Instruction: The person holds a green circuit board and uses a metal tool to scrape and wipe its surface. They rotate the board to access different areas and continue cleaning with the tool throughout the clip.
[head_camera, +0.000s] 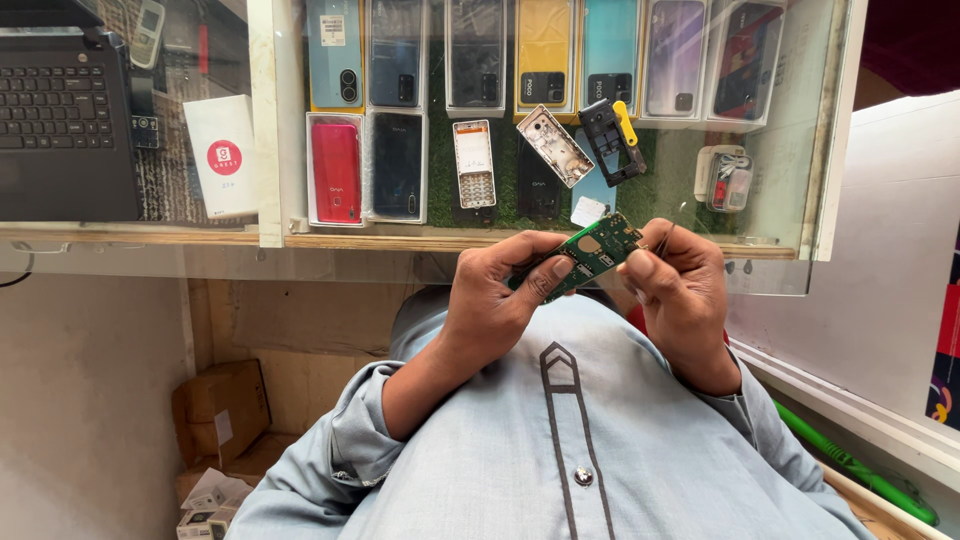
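Centre of frame, just above the pale blue shirt: both hands hold a small green circuit board (597, 252), tilted, in front of the glass-topped bench (790, 180). Left hand (500, 295) is closed around the board's lower end, thumb pressed on its face. Right hand (680, 290) pinches the upper end; a thin dark tool seems to sit between its fingers, too slim to identify. Judging by the grip, the work goes best with the board held by its edges, fingers off the components, left hand steady while the right does the fine part. Containers: the bench is a display case; under the glass, on green matting, lie boxed phones in a row along the top, a red phone (336, 172) and a dark one in open boxes at centre left, and a clear case with cables at right. On the glass, bare phone frames (555, 146) and a keypad shell (474, 163). Laptop (60, 110) upper left. Cardboard box (220, 408) on the floor, lower left, closed.
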